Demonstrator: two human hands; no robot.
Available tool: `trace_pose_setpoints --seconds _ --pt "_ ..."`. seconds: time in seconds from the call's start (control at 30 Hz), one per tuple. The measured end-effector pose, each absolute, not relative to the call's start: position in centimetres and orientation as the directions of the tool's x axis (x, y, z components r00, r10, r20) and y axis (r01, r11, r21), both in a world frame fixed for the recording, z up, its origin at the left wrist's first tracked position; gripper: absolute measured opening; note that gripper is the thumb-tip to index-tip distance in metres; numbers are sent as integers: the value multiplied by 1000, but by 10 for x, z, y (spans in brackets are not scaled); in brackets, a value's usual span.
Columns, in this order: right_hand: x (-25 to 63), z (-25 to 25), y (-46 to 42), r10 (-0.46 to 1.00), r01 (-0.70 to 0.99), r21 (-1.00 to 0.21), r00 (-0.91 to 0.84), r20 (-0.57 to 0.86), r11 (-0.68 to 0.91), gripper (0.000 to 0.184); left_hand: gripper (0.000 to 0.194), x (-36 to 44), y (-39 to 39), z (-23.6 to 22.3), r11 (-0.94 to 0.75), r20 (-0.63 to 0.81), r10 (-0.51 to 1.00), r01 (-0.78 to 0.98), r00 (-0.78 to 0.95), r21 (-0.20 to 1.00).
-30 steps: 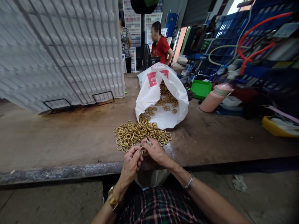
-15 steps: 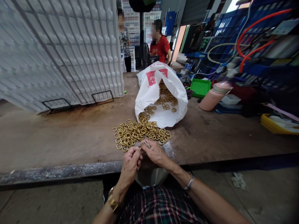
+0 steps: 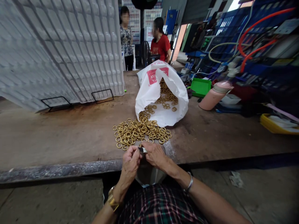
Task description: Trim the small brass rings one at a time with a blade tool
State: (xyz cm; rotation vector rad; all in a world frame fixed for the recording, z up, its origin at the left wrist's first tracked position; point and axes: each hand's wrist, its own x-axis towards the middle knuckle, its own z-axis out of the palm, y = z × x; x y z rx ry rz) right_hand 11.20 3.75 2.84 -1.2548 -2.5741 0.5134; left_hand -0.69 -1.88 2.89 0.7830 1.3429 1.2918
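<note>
A heap of brass rings (image 3: 140, 132) lies on the brown worktable (image 3: 70, 137), spilling from an open white plastic bag (image 3: 161, 93). My left hand (image 3: 130, 163) and my right hand (image 3: 155, 154) meet at the table's near edge, just in front of the heap. Both are closed in a pinch around a small metal tool or blade (image 3: 142, 150) held between them. Whether a ring is in my left fingers cannot be seen. A clear plastic bag (image 3: 149, 174) hangs under my hands at the table's edge.
A large white moulded panel (image 3: 60, 49) stands at the back left on black wire stands. At the right are a pink bottle (image 3: 213, 96), a green tray (image 3: 201, 88), a yellow tray (image 3: 277, 126) and hoses. Two people (image 3: 161, 43) stand beyond the table.
My hands have drawn slightly closer together and toward me; the small metal piece now lies level between the fingertips instead of pointing up from my right hand.
</note>
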Motion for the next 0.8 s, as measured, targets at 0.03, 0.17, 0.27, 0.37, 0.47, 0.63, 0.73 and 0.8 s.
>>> trace_pose_setpoints --seconds 0.03,0.17,0.27,0.37,0.47,0.63,0.73,0.8 --pt "111 29 37 804 733 -389 -594 31 557 16 35 -7 -19 29 197 -240 946 -202 -218 960" --pt "109 32 39 846 801 -326 -533 -7 502 19 34 -9 -23 31 211 -259 947 -238 -193 948" --pt "115 35 48 892 855 -298 -451 -19 425 22 32 -10 -31 36 229 -275 951 -270 -144 935" --pt "124 38 58 923 895 -259 -384 -36 362 21 30 -13 -36 37 265 -316 945 -370 -85 890" --pt "125 38 61 916 886 -254 -401 -3 387 17 30 -17 -34 32 251 -343 937 -563 -62 788" --pt "111 32 57 906 878 -243 -423 4 412 16 32 -24 -29 24 239 -401 914 -710 -66 662" --pt "107 31 59 917 897 -222 -398 -31 382 16 29 -27 -28 26 253 -420 906 -739 -45 625" --pt "106 31 60 923 901 -230 -385 -31 368 17 28 -29 -28 28 263 -424 906 -764 -15 589"
